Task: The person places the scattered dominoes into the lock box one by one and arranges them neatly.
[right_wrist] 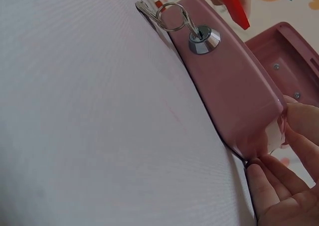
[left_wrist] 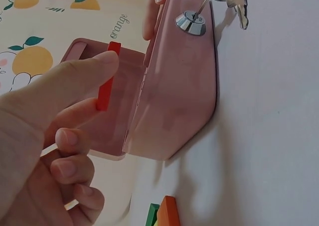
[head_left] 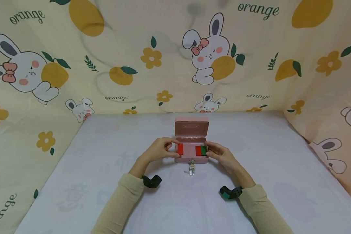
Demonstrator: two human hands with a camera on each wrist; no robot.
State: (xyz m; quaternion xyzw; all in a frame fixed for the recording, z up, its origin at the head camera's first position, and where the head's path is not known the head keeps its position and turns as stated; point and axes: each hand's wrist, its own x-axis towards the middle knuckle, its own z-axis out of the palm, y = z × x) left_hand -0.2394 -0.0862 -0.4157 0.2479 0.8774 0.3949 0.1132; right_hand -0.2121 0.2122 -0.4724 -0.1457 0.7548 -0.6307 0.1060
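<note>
A pink metal cash box [head_left: 190, 160] stands on the table with its lid [head_left: 191, 129] raised. My left hand [head_left: 161, 149] pinches a flat red block [left_wrist: 104, 86] between thumb and fingertips, over the box's left end; its other fingers are curled. My right hand [head_left: 222, 155] holds the right end of the box, with fingers at the rim and against the side wall [right_wrist: 244, 141]. Inside the box, at the right, a second red block [head_left: 198, 150] lies beside a green block [head_left: 203, 150].
A key [left_wrist: 240, 6] sits in the front lock [right_wrist: 203, 40], with another hanging from its ring. In the left wrist view, an orange block [left_wrist: 169, 213] and a green block [left_wrist: 152, 215] are on the table beyond the left hand. A printed cloth [head_left: 169, 58] rises behind the table.
</note>
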